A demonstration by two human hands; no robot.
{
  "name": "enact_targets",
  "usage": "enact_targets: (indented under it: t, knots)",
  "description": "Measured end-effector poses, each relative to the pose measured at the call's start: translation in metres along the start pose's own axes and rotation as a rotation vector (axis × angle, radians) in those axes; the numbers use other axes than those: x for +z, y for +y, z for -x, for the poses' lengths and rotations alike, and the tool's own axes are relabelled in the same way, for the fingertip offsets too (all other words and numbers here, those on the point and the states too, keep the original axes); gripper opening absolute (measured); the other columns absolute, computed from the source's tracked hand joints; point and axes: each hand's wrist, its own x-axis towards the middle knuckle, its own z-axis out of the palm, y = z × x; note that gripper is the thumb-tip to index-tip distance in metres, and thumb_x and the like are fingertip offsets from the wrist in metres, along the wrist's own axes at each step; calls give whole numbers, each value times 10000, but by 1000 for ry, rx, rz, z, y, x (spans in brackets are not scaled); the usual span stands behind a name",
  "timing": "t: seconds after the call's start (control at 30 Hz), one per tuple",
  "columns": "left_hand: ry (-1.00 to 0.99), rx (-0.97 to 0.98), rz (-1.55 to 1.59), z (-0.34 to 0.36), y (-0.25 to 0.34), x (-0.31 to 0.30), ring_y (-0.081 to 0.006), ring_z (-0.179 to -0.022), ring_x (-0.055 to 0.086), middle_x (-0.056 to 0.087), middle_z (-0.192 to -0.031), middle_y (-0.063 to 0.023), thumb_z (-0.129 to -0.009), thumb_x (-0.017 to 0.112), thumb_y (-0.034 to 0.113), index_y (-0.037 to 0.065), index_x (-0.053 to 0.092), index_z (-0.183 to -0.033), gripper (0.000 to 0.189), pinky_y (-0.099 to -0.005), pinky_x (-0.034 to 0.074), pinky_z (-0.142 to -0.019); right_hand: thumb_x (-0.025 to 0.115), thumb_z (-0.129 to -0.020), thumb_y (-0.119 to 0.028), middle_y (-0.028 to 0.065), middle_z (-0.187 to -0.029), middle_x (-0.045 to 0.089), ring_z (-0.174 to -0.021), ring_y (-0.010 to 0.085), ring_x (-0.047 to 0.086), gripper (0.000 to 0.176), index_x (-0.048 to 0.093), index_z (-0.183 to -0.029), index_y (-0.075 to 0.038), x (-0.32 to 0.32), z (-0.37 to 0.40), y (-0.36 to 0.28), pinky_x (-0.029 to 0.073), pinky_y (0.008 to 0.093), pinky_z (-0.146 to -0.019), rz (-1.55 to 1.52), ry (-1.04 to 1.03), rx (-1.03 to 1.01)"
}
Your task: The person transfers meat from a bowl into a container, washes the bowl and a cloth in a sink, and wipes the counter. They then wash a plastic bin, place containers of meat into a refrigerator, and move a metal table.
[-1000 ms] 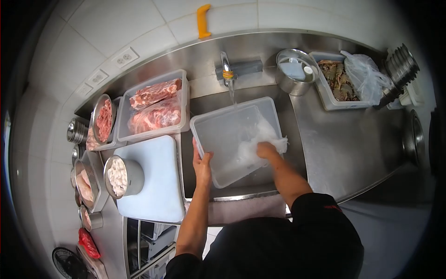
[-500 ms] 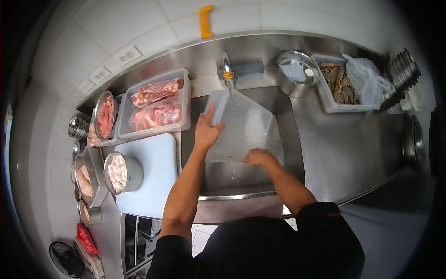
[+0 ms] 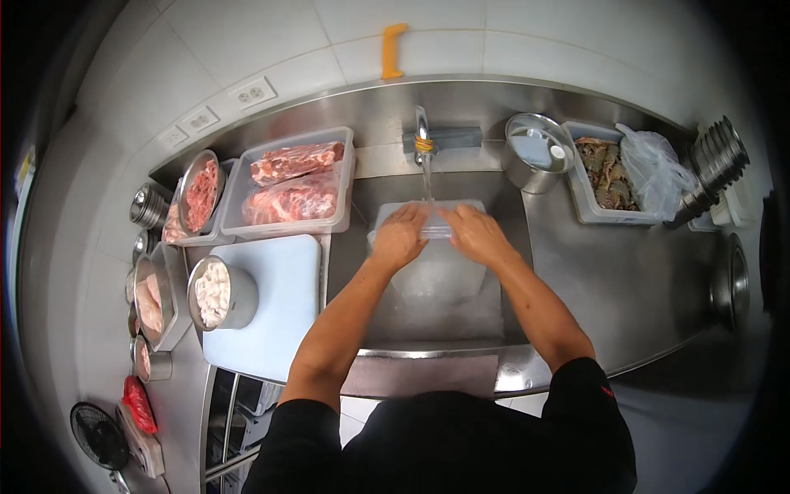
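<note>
A clear plastic container point(image 3: 436, 284) is held tilted in the steel sink point(image 3: 350, 305), beneath the tap point(image 3: 422, 136). Water streams from the tap onto its far side. My left hand point(image 3: 400, 234) grips the far edge on the left, fingers over the rim. On the right, my right hand point(image 3: 475, 235) grips the same edge, close to the other hand. Parts of the fingers are hidden behind the rim.
Left of the sink are a pale blue cutting board point(image 3: 280, 288) with a steel pot of white pieces point(image 3: 222, 292), and a tub of raw meat point(image 3: 350, 206). To the right stand a steel pot point(image 3: 535, 169) and a shellfish tub point(image 3: 588, 212). An orange handle-like object point(image 3: 391, 51) is on the wall.
The container has turned and shifted in the sink. My left hand has moved right along the rim, and my right hand has gone up from its near edge to the far edge.
</note>
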Motion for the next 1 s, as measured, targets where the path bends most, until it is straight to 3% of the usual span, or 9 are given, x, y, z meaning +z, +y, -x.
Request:
enact_targets:
  t: [0.1,0.23,0.43,0.53,0.67,0.77,0.87,0.97,1.0]
  knots:
    - [-3,-255,-62,30,-32,0,-337,-1193,546,569,-1299,-172,-835,666,276,78,550,-1300,519,-402,438,-1017,662,-768,-76,134,-981,582,-927,327,609,320,563,-1071,-48,29,28,4,508,452,-759,3,5,0]
    - [-47,-477,513,33,-51,15,-313,-956,673,699,-1021,-169,-876,655,309,31,639,-1144,387,-377,500,-874,673,-757,-115,136,-968,599,-926,331,623,262,543,-973,-45,19,38,-19,511,455,-748,6,-47,139]
    - [-19,-434,731,10,7,1,-278,-961,669,689,-1027,-174,-857,677,268,38,643,-1142,368,-356,495,-859,688,-696,-120,127,-836,615,-809,342,628,267,543,-914,-66,27,30,-20,484,455,-693,-125,136,305]
    - [-40,-294,557,20,-8,17,-297,-1024,645,654,-1115,-183,-847,682,263,70,609,-1216,422,-375,493,-886,694,-683,-127,107,-819,628,-809,341,627,268,545,-900,-77,24,44,-16,487,451,-673,-200,269,335]
    - [-81,-387,238,64,-71,59,-352,-1082,594,603,-1206,-175,-818,680,268,167,543,-1320,530,-439,470,-929,714,-695,-106,78,-850,635,-752,315,621,259,546,-891,-81,28,78,-9,480,451,-638,-311,510,210]
    - [-196,-499,47,78,-98,54,-352,-1119,565,577,-1254,-152,-813,669,278,237,525,-1347,554,-479,448,-946,759,-709,-117,101,-1037,629,-925,310,615,378,560,-1028,-77,25,114,-1,492,438,-773,-563,324,427]
    - [-187,-349,-141,60,-69,9,-324,-1137,549,560,-1293,-114,-806,672,286,282,552,-1326,534,-470,442,-949,763,-755,-184,147,-1330,521,-1236,321,489,596,495,-1277,-80,4,110,-3,419,445,-992,-225,447,299]
    - [-231,-181,-326,36,-27,-17,-283,-1169,529,546,-1319,-75,-796,689,296,306,560,-1321,541,-413,442,-970,745,-777,-207,161,-1504,348,-1424,319,256,803,330,-1458,-107,-10,74,-29,278,454,-1132,95,-55,301]
    - [-212,-132,-337,29,-15,-19,-269,-1168,525,543,-1322,-67,-791,697,305,304,566,-1315,541,-407,442,-962,725,-790,-195,152,-1505,354,-1421,321,268,781,336,-1462,-113,1,62,-35,284,463,-1130,67,-114,314]
